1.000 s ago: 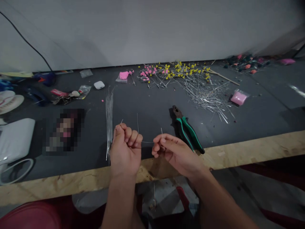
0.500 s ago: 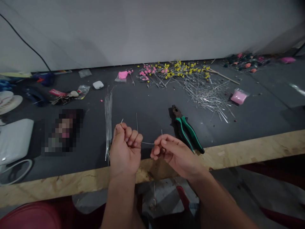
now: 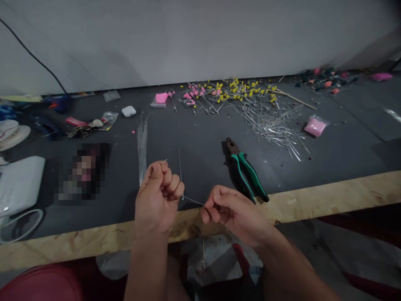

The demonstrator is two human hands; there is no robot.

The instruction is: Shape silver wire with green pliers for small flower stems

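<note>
A thin metal wire [image 3: 193,201] runs between my two hands over the table's front edge. My left hand [image 3: 160,194] is closed around one part of it, and a short tip pokes out above the thumb. With fingers pinched together, my right hand [image 3: 233,209] grips the other end. Beyond the left knuckles a straight wire [image 3: 180,165] points away from me, with a small loop or twist near its lower end; whether it joins the held wire I cannot tell. A bundle of straight wires [image 3: 142,146] lies just left of my left hand. Green-and-black pliers [image 3: 246,169] rest behind my right hand.
Cut wires [image 3: 275,129] lie heaped at the back right, beside stems with yellow tips [image 3: 241,90] and pink tips [image 3: 194,92]. Pink clay packets [image 3: 315,126] sit around them. At left are a white earbud case [image 3: 128,111], keys [image 3: 83,129] and a white box [image 3: 21,179].
My left hand has moved slightly left, and my right hand has come down a little toward me. The wire between them now slants down to the right, showing a longer stretch.
</note>
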